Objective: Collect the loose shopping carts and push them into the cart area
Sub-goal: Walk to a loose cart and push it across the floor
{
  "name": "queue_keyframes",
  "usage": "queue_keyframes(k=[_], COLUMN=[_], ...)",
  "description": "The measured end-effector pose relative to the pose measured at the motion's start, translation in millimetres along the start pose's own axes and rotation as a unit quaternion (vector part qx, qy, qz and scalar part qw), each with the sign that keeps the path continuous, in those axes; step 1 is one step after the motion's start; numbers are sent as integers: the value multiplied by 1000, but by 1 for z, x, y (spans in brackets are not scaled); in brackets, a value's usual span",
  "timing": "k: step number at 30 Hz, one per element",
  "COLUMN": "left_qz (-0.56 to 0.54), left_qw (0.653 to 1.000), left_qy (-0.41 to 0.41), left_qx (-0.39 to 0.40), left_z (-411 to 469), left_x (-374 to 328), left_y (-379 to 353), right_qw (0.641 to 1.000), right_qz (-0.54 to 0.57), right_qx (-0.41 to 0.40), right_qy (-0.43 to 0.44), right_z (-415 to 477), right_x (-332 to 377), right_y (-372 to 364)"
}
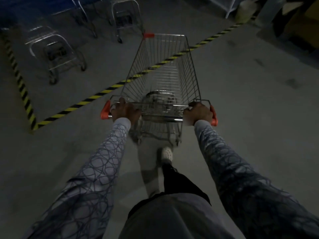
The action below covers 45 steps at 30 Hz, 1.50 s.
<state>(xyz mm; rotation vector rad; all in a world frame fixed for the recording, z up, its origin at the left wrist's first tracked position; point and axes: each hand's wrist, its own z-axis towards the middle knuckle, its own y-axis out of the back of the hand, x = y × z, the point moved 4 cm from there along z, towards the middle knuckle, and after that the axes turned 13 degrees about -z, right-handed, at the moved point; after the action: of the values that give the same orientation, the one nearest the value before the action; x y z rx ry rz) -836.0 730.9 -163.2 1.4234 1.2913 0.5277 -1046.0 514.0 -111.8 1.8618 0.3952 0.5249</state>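
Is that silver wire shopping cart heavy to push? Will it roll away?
Probably light: the silver wire shopping cart looks empty. It should roll easily on small wheels over the smooth grey floor. It might drift if released; left hand and right hand both grip its handle.

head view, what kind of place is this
Probably a store's cart bay in a dim garage or back area: yellow-black floor tape marks a zone, parked carts stand inside it, and the left hand and right hand grip a shopping cart on the bare concrete floor.
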Motion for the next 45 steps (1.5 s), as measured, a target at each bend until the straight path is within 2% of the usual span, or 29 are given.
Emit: queue_keyframes(k=[3,11,15,23,27,30,32,35,37,40,43,45], left_qz=[-12,-39,21,93,73,25,-29,-60,-49,-43,-28,-30], left_qw=[1000,993,994,984,989,991,992,990,989,977,964,964], left_qy=[-5,-92,-86,-97,-59,-105,-116,-125,-140,-194,-243,-244], left_qx=[19,-58,-60,119,118,83,45,-1,-15,-83,-102,-104], left_z=[79,282,373,593,705,775,817,878,920,978,1035,1075], left_x=[-44,-132,-163,-273,-329,-386,-419,-460,-486,-515,-543,-573], left_y=[22,79,84,114,129,148,164,173,170,166,161,162], right_qw=[1000,1000,1000,999,997,985,979,981,988,991,988,981], right_qz=[-4,3,1,-4,0,-20,-50,-43,-36,-31,-49,-88], right_qx=[-6,-13,5,-34,-75,-170,-192,-166,-114,-59,-55,-65], right_qy=[3,-12,-14,-11,-22,8,50,88,102,112,133,163], right_z=[92,311,400,618,751,834,878,933,980,1068,1167,1230], right_x=[21,87,109,146,165,187,209,238,248,259,270,272], right_y=[20,76,106,154,184,214,225,227,220,216,236,253])
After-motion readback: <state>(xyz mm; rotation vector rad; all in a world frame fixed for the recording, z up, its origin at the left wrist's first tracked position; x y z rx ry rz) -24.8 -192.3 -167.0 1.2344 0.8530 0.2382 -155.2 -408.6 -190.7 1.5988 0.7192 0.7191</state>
